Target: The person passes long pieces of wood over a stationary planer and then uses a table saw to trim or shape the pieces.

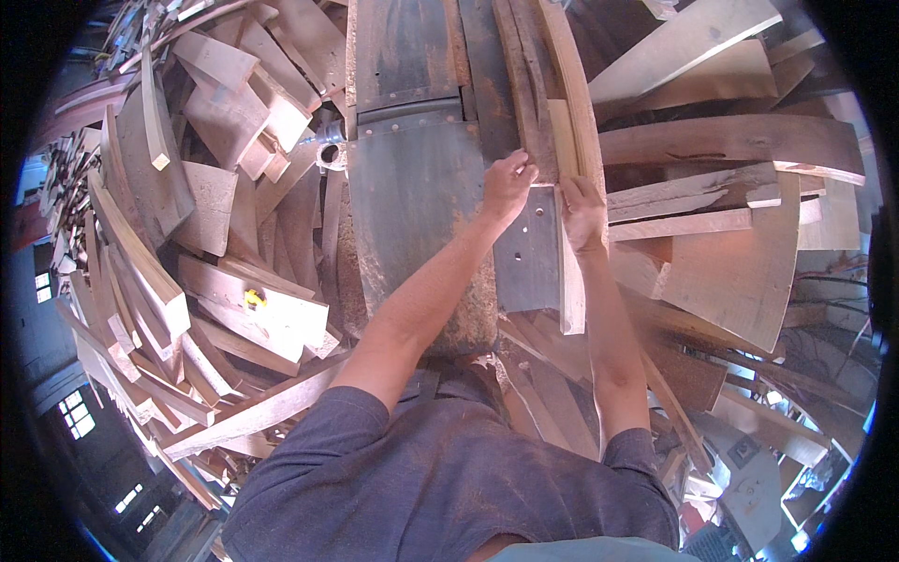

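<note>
A long, rough brown board (526,84) lies lengthwise on the metal bed (417,187) of a woodworking machine, running away from me. My left hand (510,192) is closed at the near left corner of this board, fingers curled against it. To its right, my right hand (582,215) has its fingers bent over a pale wooden strip (572,290) that stands along the bed's right side, by the board's near end. The fingertips of that hand are partly hidden. Between my forearms shows a grey metal plate (527,262) with small holes.
Stacked offcuts and planks (225,122) crowd the left side, with a yellow tape measure (254,300) on one pale block (290,323). More wide boards (730,140) lie piled on the right. Sawdust coats the bed's edge near my body.
</note>
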Available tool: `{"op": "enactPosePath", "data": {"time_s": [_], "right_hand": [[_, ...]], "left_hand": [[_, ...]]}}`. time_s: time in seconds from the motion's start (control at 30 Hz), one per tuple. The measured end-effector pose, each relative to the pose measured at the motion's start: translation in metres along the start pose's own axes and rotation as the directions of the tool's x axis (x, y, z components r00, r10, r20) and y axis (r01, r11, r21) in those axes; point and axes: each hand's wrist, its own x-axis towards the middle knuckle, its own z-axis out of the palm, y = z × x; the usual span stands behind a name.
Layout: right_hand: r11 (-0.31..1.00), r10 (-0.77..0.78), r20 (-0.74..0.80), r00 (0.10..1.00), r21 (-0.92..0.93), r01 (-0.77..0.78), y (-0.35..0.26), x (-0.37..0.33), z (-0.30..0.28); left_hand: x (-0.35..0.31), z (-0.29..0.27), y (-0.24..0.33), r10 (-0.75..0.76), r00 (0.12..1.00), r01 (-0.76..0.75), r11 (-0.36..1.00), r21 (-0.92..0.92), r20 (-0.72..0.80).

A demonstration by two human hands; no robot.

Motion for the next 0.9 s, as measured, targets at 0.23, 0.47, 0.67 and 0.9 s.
{"op": "enactPosePath", "data": {"time_s": [0.23,0.47,0.67,0.9], "right_hand": [[1.000,0.011,-0.018,1.000,0.004,-0.011,-0.002,0.010,0.005],[0.999,0.034,0.003,0.999,0.005,-0.034,-0.005,0.020,0.005],[0.999,-0.008,-0.033,0.999,0.031,0.009,0.001,0.026,0.011],[0.999,0.023,-0.031,0.999,0.037,-0.022,0.000,0.036,0.016]], "left_hand": [[0.010,-0.015,-0.016,0.074,0.973,-0.024,0.974,-0.224,0.219],[0.017,-0.016,-0.014,0.211,0.958,-0.126,0.918,-0.376,0.194],[0.025,-0.017,-0.023,0.201,0.954,-0.162,0.970,-0.182,0.221],[0.033,-0.024,-0.010,0.277,0.940,-0.206,0.925,-0.319,0.197]]}}
